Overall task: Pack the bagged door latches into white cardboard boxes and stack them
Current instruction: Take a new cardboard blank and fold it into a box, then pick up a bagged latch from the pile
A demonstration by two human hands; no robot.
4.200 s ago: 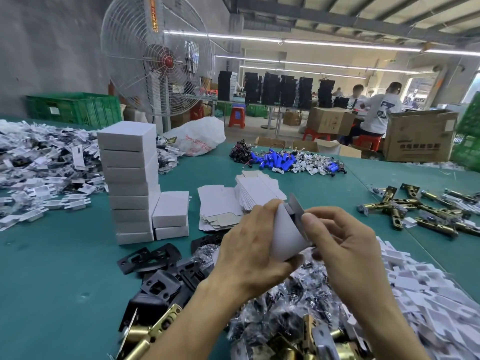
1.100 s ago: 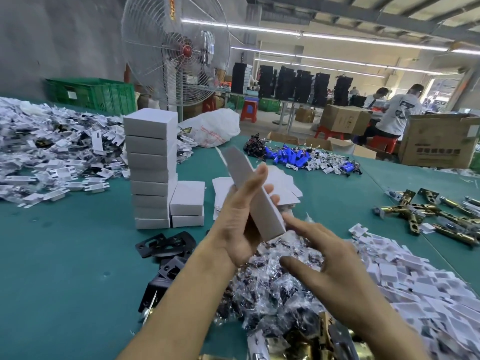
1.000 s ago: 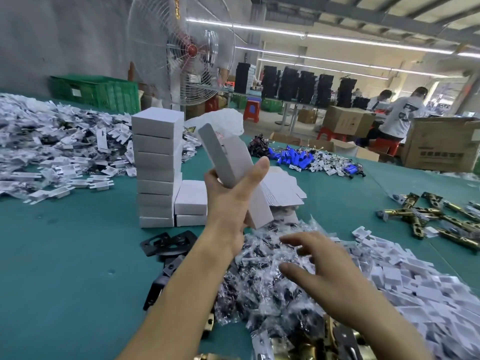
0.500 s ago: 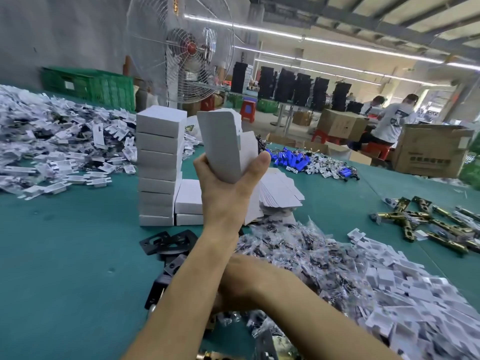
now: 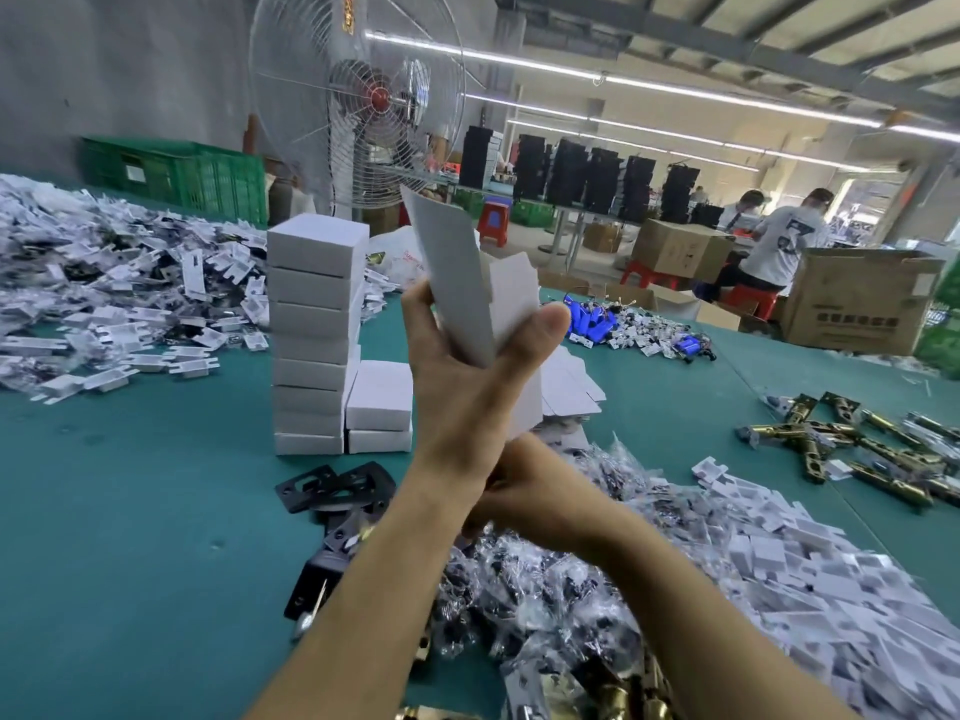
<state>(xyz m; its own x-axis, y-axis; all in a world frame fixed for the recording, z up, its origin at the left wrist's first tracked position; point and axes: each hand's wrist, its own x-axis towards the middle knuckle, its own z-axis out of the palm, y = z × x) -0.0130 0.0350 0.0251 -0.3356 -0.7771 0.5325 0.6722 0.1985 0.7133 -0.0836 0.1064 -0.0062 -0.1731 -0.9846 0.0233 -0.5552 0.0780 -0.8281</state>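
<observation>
A white cardboard box (plain, unprinted, one end flap standing open) is being gripped upright by the left hand, raised above the green tabletop. The right hand is being half hidden behind the left wrist, over the bagged latches; its grip cannot be told.

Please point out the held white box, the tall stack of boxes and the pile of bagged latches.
held white box [image 5: 457, 272], head view, its broad face.
tall stack of boxes [image 5: 311, 324], head view, a middle box's front.
pile of bagged latches [image 5: 545, 589], head view, bags mid-pile.
</observation>
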